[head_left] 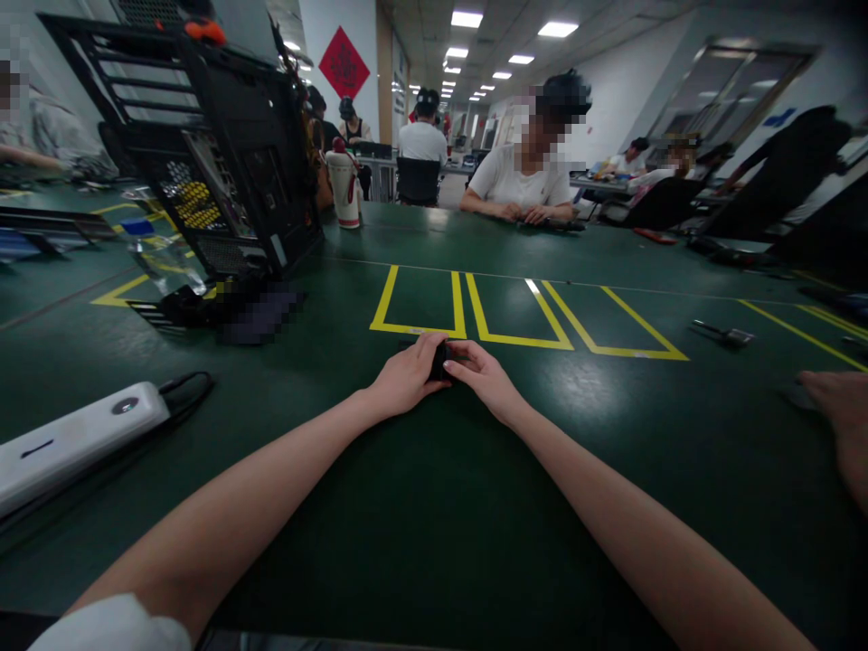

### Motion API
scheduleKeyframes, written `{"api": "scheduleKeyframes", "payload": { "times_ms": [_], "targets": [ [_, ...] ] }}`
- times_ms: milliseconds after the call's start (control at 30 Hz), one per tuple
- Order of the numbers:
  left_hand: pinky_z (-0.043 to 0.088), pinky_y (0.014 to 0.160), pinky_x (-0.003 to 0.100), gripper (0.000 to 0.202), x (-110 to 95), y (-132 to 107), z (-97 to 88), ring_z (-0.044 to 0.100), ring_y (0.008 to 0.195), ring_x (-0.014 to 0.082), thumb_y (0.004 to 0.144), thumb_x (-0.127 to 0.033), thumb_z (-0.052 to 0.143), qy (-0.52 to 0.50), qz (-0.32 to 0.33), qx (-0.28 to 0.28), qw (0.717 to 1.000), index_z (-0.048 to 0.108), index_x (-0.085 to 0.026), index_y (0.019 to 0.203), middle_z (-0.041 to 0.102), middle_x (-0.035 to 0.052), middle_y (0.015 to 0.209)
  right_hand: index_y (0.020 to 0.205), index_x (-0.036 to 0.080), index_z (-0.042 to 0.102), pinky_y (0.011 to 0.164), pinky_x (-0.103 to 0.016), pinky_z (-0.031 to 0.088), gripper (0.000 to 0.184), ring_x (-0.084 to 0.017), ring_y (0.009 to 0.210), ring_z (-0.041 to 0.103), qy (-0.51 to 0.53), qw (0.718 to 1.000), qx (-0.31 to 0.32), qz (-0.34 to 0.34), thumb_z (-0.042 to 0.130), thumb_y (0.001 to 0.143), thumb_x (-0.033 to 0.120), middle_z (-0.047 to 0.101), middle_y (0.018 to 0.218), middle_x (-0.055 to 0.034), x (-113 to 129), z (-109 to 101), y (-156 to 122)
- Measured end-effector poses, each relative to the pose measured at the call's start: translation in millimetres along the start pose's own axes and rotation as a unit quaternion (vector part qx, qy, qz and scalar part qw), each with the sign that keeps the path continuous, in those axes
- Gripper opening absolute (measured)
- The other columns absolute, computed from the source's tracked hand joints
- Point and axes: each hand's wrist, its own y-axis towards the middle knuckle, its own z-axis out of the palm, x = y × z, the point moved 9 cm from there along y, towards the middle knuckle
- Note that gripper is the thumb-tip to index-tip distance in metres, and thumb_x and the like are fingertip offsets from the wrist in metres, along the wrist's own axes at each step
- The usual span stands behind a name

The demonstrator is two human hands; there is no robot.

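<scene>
Both my hands meet on the green table (434, 506), just in front of the yellow marked boxes (420, 303). My left hand (409, 373) curls its fingers round a small black object (439, 360). From the other side my right hand (483, 372) pinches the same object with its fingertips. Most of the object is hidden between the fingers, so I cannot make out what it is.
A black computer case (223, 145) stands tilted at the back left. A white power strip (74, 438) lies at the left edge. A small metal tool (725, 334) lies at the right. Another person's hand (844, 425) rests at the far right. A person sits across the table (522, 181).
</scene>
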Motion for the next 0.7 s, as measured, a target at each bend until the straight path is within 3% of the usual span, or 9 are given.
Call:
{"api": "scheduleKeyframes", "payload": {
  "times_ms": [300,533,700],
  "targets": [
    [0.049,0.077,0.042,0.060,-6.2,-4.3,-5.8,0.053,0.099,0.0237,0.074,-0.030,0.058,-0.003,0.002,-0.006,1.000,0.022,-0.021,0.121,0.040,0.0092,0.120,0.090,0.023,0.054,0.085,-0.032,0.044,0.019,-0.014,0.093,0.055,0.018,0.999,0.000,-0.030,0.059,0.072,0.027,0.055,0.096,0.0002,7.9,2.5,-1.6],
    [0.048,0.080,0.042,0.061,-3.3,-5.5,-6.4,0.052,0.102,0.0239,0.074,-0.030,0.058,-0.011,-0.008,-0.001,1.000,0.020,-0.023,0.121,0.041,0.0087,0.121,0.102,0.023,0.052,0.090,-0.036,0.041,0.030,-0.016,0.099,0.053,-0.010,1.000,-0.001,0.001,0.058,0.073,0.029,0.055,0.105,-0.0028,2.9,0.8,0.1],
    [0.048,0.079,0.042,0.059,-1.7,-4.4,-5.1,0.053,0.101,0.0237,0.074,-0.031,0.057,-0.019,-0.015,0.010,1.000,0.021,-0.024,0.121,0.041,0.0084,0.120,0.100,0.025,0.050,0.090,-0.036,0.042,0.031,-0.016,0.101,0.053,0.017,0.999,0.037,-0.004,0.060,0.071,0.026,0.055,0.105,-0.0019,3.6,6.4,-0.6]
  ]
}}
